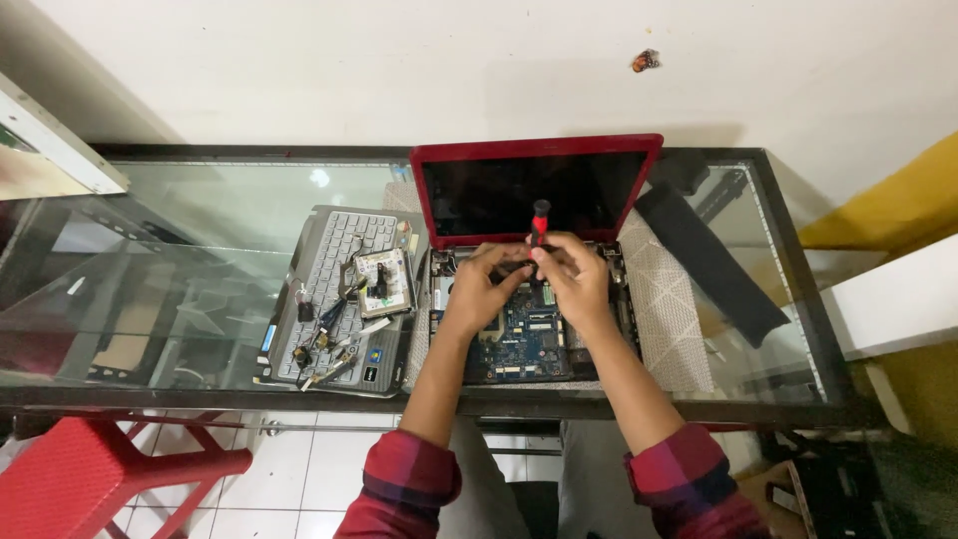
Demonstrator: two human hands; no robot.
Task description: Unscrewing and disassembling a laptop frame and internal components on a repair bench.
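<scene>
Keyboard (334, 289) already off, lying centre-left; board (524, 339) bared. My right hand (574, 279) pinches the screwdriver (540, 222), left hand (484, 284) fingers curled, steadying its tip; board still mounted.

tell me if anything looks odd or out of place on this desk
The red laptop lies opened up with its circuit board bare. Its removed keyboard panel sits left, askew, strewn with loose small parts. The right hand holds a screwdriver.
</scene>
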